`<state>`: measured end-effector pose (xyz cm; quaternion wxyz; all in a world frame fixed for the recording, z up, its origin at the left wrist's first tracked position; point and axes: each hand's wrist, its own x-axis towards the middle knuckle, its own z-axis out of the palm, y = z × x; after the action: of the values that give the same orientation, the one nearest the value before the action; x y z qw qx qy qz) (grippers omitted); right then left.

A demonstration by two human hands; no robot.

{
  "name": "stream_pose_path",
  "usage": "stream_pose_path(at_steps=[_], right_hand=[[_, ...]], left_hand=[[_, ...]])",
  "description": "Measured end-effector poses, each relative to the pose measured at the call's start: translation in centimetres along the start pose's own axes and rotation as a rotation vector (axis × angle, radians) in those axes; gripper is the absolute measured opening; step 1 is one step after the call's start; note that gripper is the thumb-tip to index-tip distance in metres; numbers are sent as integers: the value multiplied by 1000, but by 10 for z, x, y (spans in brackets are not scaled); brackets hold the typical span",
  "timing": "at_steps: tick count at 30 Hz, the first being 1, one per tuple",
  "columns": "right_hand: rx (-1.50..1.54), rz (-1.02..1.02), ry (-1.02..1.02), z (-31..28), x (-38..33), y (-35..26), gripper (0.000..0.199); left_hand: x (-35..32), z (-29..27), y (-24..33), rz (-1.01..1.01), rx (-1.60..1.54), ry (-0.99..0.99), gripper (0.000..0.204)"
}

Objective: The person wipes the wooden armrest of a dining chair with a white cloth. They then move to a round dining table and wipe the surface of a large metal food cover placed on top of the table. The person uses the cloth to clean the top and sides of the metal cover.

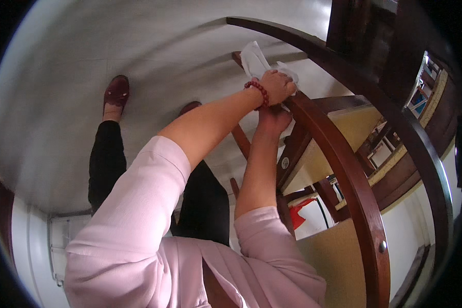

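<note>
My left hand (277, 87), with a red bead bracelet on its wrist, is closed on a white cloth (255, 60) and presses it onto the top of a curved dark wooden chair rail (339, 159). My right hand (273, 119) is just below it, and its fingers grip the same wooden frame from underneath. Both arms wear pink sleeves and reach up and away from me.
A second curved dark wooden rail (395, 108) arcs behind the first. My legs in black trousers and dark red shoes (116, 92) stand on a pale floor (87, 51). A red object (299, 211) lies low beside the chair legs. A white cabinet (61, 241) is at lower left.
</note>
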<state>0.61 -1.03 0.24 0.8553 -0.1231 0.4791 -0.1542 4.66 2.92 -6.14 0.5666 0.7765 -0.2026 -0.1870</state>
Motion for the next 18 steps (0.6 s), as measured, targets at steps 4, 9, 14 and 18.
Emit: stream_pose_path(at_steps=[4,9,14,18], right_hand=[[-182,-65,16,-5,23,-3,37],[997,376,-512,-50,37,6,35],[148,256,-292,-26,27,-2,37],[-219,38,121,-31,75,21,39]], left_hand=[[5,-37,11,-153,69,-305,29],[-31,-8,45,5,-226,313,28],[-20,-17,6,-11,-86,150,22],[-5,7,-75,93,234,46,15]])
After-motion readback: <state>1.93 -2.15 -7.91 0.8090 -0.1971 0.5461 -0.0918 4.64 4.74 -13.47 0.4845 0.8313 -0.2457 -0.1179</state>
